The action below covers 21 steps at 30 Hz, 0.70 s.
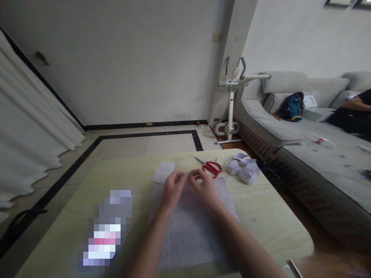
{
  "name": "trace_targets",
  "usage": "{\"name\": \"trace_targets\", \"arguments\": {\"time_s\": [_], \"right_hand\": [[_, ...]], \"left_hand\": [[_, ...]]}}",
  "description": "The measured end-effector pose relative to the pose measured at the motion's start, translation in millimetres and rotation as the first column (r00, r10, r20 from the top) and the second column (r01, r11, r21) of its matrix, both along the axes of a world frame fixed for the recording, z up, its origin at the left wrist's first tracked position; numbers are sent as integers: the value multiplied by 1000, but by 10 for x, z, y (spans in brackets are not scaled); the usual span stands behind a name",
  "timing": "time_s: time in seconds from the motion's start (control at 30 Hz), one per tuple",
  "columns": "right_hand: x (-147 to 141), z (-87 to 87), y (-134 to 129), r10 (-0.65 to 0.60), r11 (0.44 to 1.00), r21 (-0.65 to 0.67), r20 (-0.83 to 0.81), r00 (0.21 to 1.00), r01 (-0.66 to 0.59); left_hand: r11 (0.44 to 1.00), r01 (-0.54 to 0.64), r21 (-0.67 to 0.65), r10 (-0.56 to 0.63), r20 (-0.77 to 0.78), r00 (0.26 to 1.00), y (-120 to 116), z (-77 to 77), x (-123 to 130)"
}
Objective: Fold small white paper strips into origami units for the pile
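Note:
My left hand (174, 187) and my right hand (203, 185) meet over the far part of a large printed sheet of paper (188, 239). Both are closed in a pinch, fingertips almost touching. A small pale bit shows between them, too blurred to name. Beyond my left hand lies a smaller blank piece of white paper (163, 172), partly behind its fingers. Just past my right hand rest scissors with red handles (212, 168), blades pointing to the far left. Crumpled paper pieces (247, 170) sit farther right.
The pale wooden table (269, 216) has rounded corners. At its left lies a blurred-out, phone-like object (107, 231). Thin paper scraps (219, 158) are near the scissors. Beyond stand a white exercise machine (230, 104) and a grey sofa (319, 135), where a person (355, 116) sits.

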State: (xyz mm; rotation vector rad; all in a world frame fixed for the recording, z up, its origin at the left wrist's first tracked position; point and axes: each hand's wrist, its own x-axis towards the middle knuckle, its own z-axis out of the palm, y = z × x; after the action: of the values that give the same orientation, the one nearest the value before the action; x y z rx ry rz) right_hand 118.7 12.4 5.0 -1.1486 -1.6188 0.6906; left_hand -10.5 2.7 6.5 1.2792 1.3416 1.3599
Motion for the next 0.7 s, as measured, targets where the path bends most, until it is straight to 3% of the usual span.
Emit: {"name": "trace_targets", "arguments": {"time_s": [0.33, 0.7], "right_hand": [[-32, -51, -13, 32, 997, 66, 6, 999, -33], [-25, -24, -20, 81, 992, 95, 49, 996, -85]], "left_hand": [[998, -55, 26, 56, -72, 996, -22, 4, 7], [998, -58, 1, 58, -53, 997, -11, -11, 4]]}}
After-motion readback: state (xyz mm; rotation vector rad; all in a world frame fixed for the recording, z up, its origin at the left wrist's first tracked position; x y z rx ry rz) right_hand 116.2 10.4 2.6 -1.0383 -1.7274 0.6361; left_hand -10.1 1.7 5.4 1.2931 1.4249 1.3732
